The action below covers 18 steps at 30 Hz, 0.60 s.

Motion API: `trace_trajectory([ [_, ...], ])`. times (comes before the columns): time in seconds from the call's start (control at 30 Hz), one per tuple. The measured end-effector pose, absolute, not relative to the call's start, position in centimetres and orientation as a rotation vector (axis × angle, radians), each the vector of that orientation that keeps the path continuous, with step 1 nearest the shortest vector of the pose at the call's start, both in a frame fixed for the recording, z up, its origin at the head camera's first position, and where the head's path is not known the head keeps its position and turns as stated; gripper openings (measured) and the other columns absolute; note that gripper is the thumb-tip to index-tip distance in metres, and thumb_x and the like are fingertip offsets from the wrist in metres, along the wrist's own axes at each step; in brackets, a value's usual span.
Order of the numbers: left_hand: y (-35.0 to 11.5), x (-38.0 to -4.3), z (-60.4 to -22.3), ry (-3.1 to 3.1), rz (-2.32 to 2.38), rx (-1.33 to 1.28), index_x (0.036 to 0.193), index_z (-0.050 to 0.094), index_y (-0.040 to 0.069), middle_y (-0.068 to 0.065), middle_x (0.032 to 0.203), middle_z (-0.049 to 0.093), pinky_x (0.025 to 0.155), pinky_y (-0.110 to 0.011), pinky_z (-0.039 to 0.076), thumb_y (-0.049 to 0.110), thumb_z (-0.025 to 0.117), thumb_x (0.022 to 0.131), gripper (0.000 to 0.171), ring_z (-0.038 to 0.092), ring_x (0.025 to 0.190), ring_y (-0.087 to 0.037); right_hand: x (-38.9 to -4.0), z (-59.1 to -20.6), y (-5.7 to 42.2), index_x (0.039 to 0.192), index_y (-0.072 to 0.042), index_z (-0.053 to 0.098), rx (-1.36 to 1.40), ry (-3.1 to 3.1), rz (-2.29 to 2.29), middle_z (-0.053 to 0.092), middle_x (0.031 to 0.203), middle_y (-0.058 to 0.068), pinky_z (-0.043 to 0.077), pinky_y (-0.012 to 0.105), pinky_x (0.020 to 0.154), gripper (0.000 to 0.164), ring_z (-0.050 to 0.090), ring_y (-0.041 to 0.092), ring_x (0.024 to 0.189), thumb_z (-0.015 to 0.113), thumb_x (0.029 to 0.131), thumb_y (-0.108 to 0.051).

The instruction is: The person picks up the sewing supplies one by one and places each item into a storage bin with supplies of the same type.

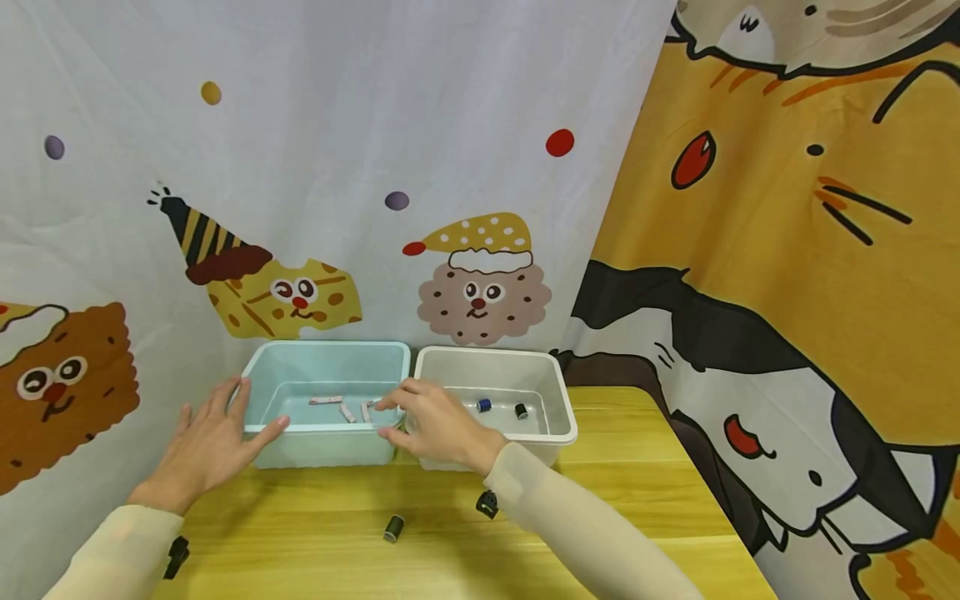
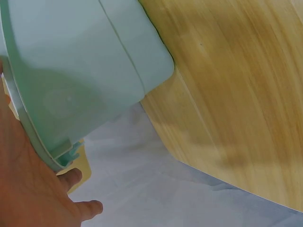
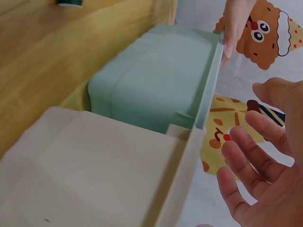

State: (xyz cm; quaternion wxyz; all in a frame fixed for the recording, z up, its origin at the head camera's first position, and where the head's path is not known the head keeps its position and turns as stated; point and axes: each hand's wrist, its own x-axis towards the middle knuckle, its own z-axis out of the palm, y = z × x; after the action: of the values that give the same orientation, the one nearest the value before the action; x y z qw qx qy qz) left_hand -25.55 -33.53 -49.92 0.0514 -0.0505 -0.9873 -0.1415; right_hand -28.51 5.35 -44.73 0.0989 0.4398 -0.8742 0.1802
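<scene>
My left hand (image 1: 206, 446) rests at the left corner of a mint-green plastic bin (image 1: 322, 450), fingers on its left rim and thumb along the front rim. Inside that bin lie several small whitish printed strips (image 1: 326, 400). Over the place where the two bins meet, my right hand (image 1: 442, 425) hovers with loosely bent fingers. Nothing shows between those fingers (image 3: 258, 161) in the right wrist view. A white plastic bin (image 1: 551, 437) stands to the right, holding a blue thread spool (image 1: 483, 405) and a black thread spool (image 1: 521, 411).
A dark green thread spool (image 1: 393, 528) lies on the wooden table (image 1: 315, 533) in front of the bins. Behind them hangs a cartoon-printed curtain (image 1: 480, 100), which continues along the right side. The table's right edge runs beside an orange printed part.
</scene>
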Motion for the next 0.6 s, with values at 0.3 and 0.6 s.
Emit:
trace_trajectory([
  [0.3, -33.5, -25.6, -49.9, -3.012, -0.437, -0.139, 0.18, 0.017, -0.014, -0.045, 0.182, 0.02, 0.123, -0.1, 0.017, 0.082, 0.048, 0.114, 0.121, 0.028, 0.162, -0.073, -27.2, -45.9, 6.0, 0.141, -0.018, 0.081, 1.33, -2.549, 0.538, 0.081, 0.134, -0.001, 0.058, 0.019, 0.096, 0.037, 0.073, 0.012, 0.099, 0.084, 0.11, -0.039],
  [0.6, -33.6, -25.6, -50.1, -3.017, -0.452, -0.141, 0.18, 0.015, -0.015, -0.045, 0.183, 0.019, 0.123, -0.1, 0.018, 0.081, 0.048, 0.114, 0.121, 0.029, 0.161, -0.074, -26.0, -47.3, 6.8, 0.141, -0.02, 0.081, 1.384, -2.48, 0.56, 0.078, 0.138, -0.002, 0.061, 0.024, 0.112, 0.044, 0.074, 0.012, 0.123, 0.09, 0.104, -0.042],
])
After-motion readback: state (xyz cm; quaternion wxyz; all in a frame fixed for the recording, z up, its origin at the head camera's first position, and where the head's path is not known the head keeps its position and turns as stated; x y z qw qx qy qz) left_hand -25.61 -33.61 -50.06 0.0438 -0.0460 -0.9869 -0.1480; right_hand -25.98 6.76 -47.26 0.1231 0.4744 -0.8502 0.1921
